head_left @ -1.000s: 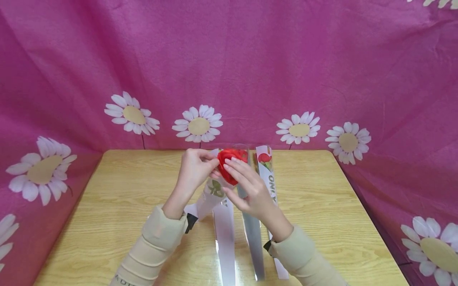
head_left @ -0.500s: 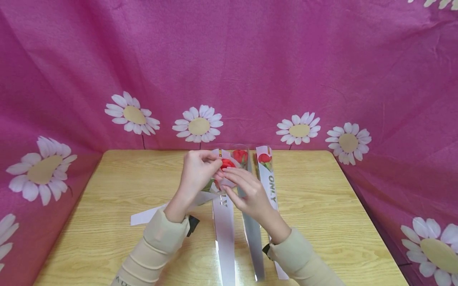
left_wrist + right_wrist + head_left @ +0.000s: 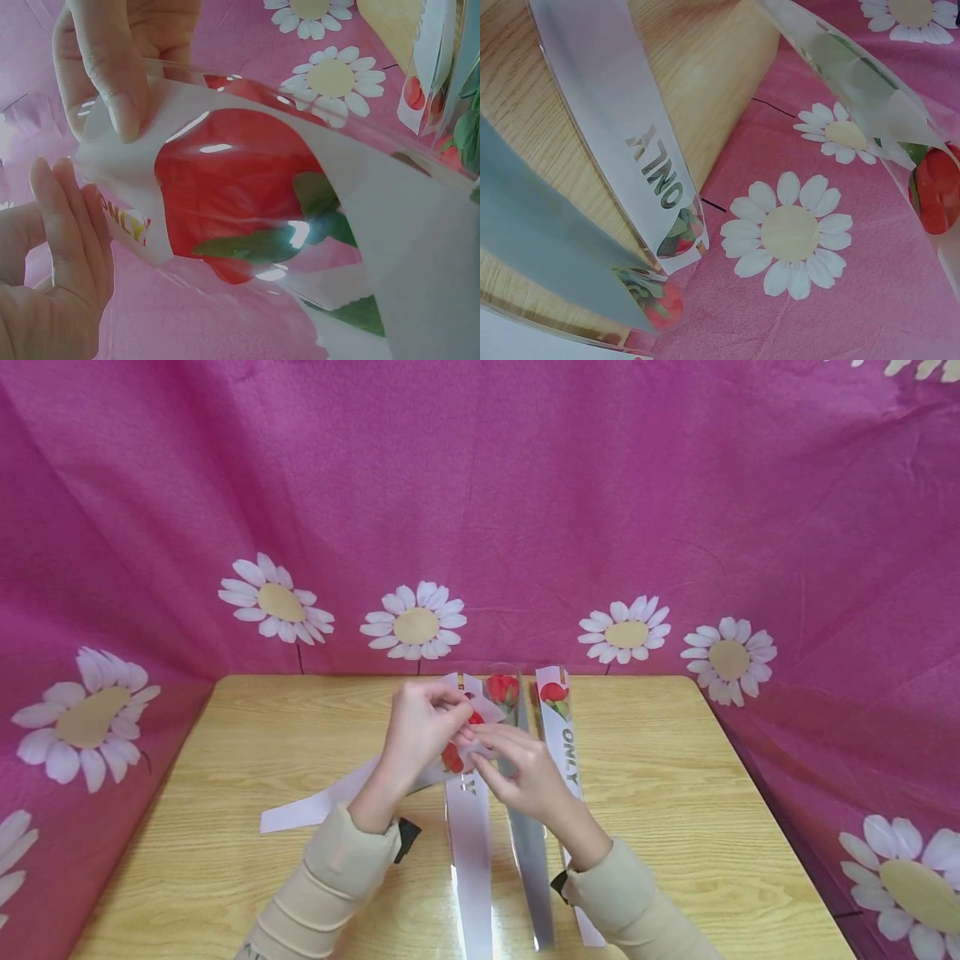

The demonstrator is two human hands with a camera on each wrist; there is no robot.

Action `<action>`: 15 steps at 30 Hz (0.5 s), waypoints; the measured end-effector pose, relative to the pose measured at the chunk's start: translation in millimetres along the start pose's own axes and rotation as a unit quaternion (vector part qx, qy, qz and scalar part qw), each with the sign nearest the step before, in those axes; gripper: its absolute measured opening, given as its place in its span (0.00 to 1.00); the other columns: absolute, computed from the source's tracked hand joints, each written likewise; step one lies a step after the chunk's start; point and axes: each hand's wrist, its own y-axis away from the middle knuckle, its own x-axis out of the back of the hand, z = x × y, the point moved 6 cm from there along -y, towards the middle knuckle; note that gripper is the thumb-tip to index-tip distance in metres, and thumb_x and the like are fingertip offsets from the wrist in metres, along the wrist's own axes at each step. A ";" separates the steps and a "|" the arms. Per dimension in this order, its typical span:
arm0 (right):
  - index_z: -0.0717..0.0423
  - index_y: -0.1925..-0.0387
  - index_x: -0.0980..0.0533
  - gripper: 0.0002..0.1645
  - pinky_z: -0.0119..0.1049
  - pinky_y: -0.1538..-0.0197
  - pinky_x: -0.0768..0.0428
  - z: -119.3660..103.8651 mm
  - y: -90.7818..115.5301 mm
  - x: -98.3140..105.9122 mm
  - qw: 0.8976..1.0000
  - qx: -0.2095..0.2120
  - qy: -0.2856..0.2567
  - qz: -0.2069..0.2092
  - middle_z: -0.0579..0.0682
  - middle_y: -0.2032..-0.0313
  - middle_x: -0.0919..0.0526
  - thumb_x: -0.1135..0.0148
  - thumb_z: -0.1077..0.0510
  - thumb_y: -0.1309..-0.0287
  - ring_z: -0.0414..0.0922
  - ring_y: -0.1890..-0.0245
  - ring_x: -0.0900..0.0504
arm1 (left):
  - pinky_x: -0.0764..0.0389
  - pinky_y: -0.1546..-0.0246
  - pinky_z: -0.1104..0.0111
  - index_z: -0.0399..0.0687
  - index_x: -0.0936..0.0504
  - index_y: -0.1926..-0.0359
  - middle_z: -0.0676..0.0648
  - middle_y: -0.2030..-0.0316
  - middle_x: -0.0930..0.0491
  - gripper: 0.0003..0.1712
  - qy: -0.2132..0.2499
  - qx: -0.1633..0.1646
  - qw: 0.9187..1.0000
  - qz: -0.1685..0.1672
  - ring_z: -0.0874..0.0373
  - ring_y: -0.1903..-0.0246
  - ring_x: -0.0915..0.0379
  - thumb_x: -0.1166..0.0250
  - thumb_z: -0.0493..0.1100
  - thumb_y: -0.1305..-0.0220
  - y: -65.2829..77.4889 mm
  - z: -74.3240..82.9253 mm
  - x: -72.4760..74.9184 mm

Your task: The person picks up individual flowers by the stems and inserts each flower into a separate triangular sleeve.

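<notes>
A red artificial rose [image 3: 232,187] with green leaves lies inside a clear plastic flower sleeve [image 3: 420,255] with white panels. My left hand [image 3: 423,718] pinches the sleeve's wide end between thumb and fingers. From the other side, my right hand [image 3: 521,768] touches the edge of that end, its fingers fairly straight in the left wrist view. The sleeve's narrow white tail slants out to the left behind my left forearm in the head view. Part of the rose is hidden behind my hands there. No hand shows in the right wrist view, only the sleeved rose at its right edge.
Several wrapped roses lie lengthwise on the wooden table [image 3: 660,793]: a white-backed packet [image 3: 472,860] below my hands, a grey-backed packet [image 3: 532,877] beside it, and a white "ONLY" packet [image 3: 567,752] on the right. A pink daisy curtain [image 3: 480,510] stands behind the table.
The sleeve has swung and tilted, so the rose that faced up between my hands is lower and partly covered. Its white tail has come out to the left. Both hands stay close together.
</notes>
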 end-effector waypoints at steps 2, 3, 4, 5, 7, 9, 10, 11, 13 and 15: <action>0.66 0.63 0.21 0.11 0.40 0.52 0.21 0.6 0.7 -0.7 1.000 0.000 0.001 -0.006 0.58 0.64 0.17 0.41 0.63 0.47 0.50 0.61 0.18 | 0.20 0.83 0.69 0.23 0.21 0.72 0.34 0.82 0.21 0.05 -0.002 0.002 1.000 -0.001 0.58 0.88 0.24 0.41 0.26 0.48 -0.1 -1.4 -0.7; 0.66 0.63 0.21 0.11 0.40 0.53 0.21 0.9 1.0 -0.9 1.000 0.000 0.001 -0.007 0.58 0.64 0.16 0.40 0.63 0.47 0.50 0.62 0.18 | 0.20 0.83 0.69 0.23 0.21 0.72 0.35 0.82 0.21 0.05 -0.003 0.003 1.000 -0.002 0.58 0.88 0.24 0.41 0.26 0.48 -0.1 -2.1 -0.8; 0.66 0.63 0.21 0.11 0.40 0.53 0.21 1.2 1.2 -1.2 1.000 -0.002 0.002 -0.009 0.58 0.64 0.16 0.40 0.63 0.47 0.50 0.61 0.18 | 0.20 0.83 0.69 0.23 0.21 0.72 0.35 0.82 0.21 0.05 -0.005 0.005 1.000 -0.002 0.58 0.88 0.24 0.41 0.26 0.48 -0.2 -2.9 -1.0; 0.66 0.63 0.21 0.11 0.40 0.53 0.21 1.5 1.5 -1.4 1.000 -0.002 0.002 -0.010 0.58 0.64 0.16 0.41 0.63 0.46 0.50 0.61 0.18 | 0.20 0.83 0.69 0.23 0.21 0.72 0.34 0.82 0.21 0.05 -0.006 0.006 1.000 -0.003 0.58 0.88 0.24 0.41 0.26 0.48 -0.2 -3.4 -1.0; 0.67 0.62 0.21 0.12 0.40 0.52 0.21 1.8 2.2 -2.0 1.000 -0.002 -0.001 -0.006 0.58 0.64 0.17 0.41 0.62 0.45 0.50 0.61 0.18 | 0.20 0.84 0.69 0.23 0.21 0.72 0.34 0.82 0.21 0.05 -0.005 0.007 1.000 -0.002 0.58 0.88 0.24 0.41 0.27 0.48 -0.2 -3.9 -0.8; 0.67 0.61 0.21 0.12 0.41 0.51 0.22 1.7 3.2 -2.1 1.000 -0.002 -0.008 0.012 0.58 0.63 0.17 0.41 0.61 0.44 0.50 0.59 0.19 | 0.20 0.84 0.69 0.23 0.21 0.72 0.35 0.82 0.21 0.05 -0.004 0.011 1.000 -0.001 0.58 0.88 0.24 0.41 0.26 0.48 0.0 -4.1 -0.3; 0.67 0.60 0.22 0.13 0.41 0.49 0.23 2.0 4.3 -2.3 1.000 -0.006 -0.011 0.026 0.58 0.61 0.17 0.42 0.60 0.44 0.51 0.58 0.20 | 0.20 0.84 0.69 0.23 0.21 0.72 0.35 0.82 0.21 0.05 -0.003 0.012 1.000 -0.001 0.58 0.88 0.24 0.41 0.26 0.48 -0.1 -4.1 -0.1; 0.67 0.59 0.23 0.14 0.41 0.48 0.25 2.0 5.8 -2.1 0.999 -0.009 -0.011 0.046 0.58 0.60 0.18 0.41 0.59 0.44 0.52 0.56 0.21 | 0.20 0.84 0.69 0.23 0.21 0.72 0.34 0.82 0.21 0.05 -0.001 0.012 1.000 0.000 0.58 0.88 0.24 0.41 0.26 0.48 0.0 -3.9 0.1; 0.68 0.57 0.25 0.18 0.40 0.45 0.28 1.5 10.3 -1.8 0.995 -0.023 -0.002 0.098 0.60 0.57 0.21 0.41 0.56 0.43 0.54 0.53 0.24 | 0.20 0.84 0.68 0.23 0.21 0.72 0.34 0.82 0.21 0.05 0.001 0.013 1.000 0.002 0.59 0.88 0.24 0.41 0.26 0.48 -0.2 -3.6 0.6; 0.70 0.54 0.29 0.24 0.38 0.42 0.32 0.7 16.9 -1.9 0.987 -0.051 0.017 0.150 0.63 0.53 0.25 0.40 0.52 0.44 0.55 0.50 0.29 | 0.20 0.85 0.68 0.23 0.21 0.72 0.34 0.82 0.21 0.05 0.005 0.015 1.000 0.005 0.60 0.89 0.25 0.41 0.26 0.48 -0.1 -3.2 0.9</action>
